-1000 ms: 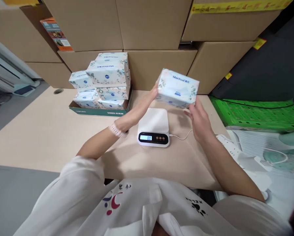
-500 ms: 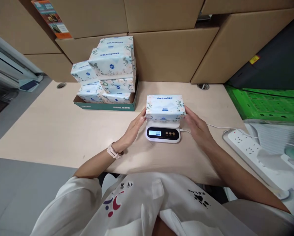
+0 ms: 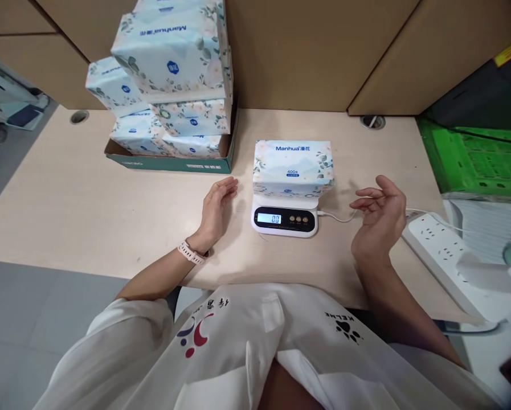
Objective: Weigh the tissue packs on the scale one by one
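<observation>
A pack of tissues [image 3: 293,165] in pale floral wrapping rests on the small white digital scale [image 3: 285,221], whose lit display reads 0.0. Left of the scale, my left hand [image 3: 216,209] is turned palm inward with its fingers stretched, holding nothing and apart from the pack. My right hand [image 3: 379,213] is raised on the other side, palm toward the scale, fingers loosely curled and apart, with nothing in it. A thin white cable [image 3: 338,217] leaves the scale's right side and passes by my right hand.
At the back left, several more tissue packs [image 3: 170,57] are piled in a low green carton [image 3: 170,164]. Cardboard boxes [image 3: 293,57] wall off the table's rear. A white power strip [image 3: 447,250] and a green crate [image 3: 486,162] lie on the right.
Both hands have let go of the tissue pack and moved outward, the left to the left, the right to the right. The pack stays on the scale. The view has tilted down and closer.
</observation>
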`<state>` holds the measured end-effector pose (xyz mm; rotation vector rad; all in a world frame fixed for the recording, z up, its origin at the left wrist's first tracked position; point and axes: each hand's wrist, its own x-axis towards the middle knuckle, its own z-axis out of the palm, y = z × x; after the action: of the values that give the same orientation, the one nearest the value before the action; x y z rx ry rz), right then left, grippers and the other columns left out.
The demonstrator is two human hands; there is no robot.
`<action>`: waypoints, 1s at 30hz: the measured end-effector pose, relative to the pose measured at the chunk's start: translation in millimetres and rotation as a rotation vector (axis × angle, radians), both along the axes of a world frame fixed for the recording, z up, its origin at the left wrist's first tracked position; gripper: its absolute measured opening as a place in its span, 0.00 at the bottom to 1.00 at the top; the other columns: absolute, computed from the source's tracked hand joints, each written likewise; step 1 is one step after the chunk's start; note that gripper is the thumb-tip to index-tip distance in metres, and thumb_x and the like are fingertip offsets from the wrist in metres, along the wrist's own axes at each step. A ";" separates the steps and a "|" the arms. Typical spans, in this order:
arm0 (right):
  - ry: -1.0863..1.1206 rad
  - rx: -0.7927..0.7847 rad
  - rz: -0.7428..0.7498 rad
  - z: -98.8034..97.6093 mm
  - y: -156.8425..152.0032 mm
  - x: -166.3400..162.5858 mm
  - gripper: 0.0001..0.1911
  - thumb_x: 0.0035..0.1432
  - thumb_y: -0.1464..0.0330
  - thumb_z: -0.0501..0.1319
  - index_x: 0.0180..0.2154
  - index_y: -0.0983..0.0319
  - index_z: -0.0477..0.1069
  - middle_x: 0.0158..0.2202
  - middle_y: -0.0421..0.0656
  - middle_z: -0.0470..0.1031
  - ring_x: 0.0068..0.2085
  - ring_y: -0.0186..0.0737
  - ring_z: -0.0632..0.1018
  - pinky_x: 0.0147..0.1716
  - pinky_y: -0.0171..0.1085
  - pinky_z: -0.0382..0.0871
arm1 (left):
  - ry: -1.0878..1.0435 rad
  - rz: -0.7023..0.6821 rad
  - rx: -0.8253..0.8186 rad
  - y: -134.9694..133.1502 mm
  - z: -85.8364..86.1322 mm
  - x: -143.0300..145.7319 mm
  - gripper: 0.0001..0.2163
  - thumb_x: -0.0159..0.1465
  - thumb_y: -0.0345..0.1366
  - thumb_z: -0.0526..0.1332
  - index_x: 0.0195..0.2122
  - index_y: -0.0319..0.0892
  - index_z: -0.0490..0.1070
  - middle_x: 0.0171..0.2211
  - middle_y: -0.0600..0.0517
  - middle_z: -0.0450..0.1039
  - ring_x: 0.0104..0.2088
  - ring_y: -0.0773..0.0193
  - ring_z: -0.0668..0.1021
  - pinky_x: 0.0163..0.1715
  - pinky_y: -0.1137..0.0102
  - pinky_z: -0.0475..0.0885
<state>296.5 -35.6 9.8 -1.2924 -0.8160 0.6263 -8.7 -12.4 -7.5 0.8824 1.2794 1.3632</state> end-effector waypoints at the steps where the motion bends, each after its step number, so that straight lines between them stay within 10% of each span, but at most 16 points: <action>1: 0.005 -0.006 0.014 -0.1 -0.7 -0.8 0.31 0.67 0.44 0.56 0.54 0.61 0.76 0.39 0.43 0.77 0.32 0.36 0.75 0.39 0.42 0.69 | -0.002 0.000 -0.004 -0.3 1.5 0.2 0.16 0.68 0.48 0.64 0.51 0.44 0.78 0.57 0.41 0.82 0.59 0.53 0.82 0.68 0.54 0.73; 30: 0.035 0.021 0.042 -1.7 -0.2 0.7 0.32 0.67 0.41 0.57 0.44 0.60 0.84 0.38 0.43 0.79 0.28 0.33 0.73 0.32 0.40 0.65 | -0.051 0.016 -0.009 0.7 4.8 -0.1 0.11 0.68 0.39 0.65 0.48 0.41 0.80 0.52 0.42 0.84 0.54 0.56 0.84 0.66 0.56 0.75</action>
<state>297.1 -35.8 8.1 -1.2444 -0.8211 0.6699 -8.8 -11.7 -2.7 0.8274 1.2558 1.3829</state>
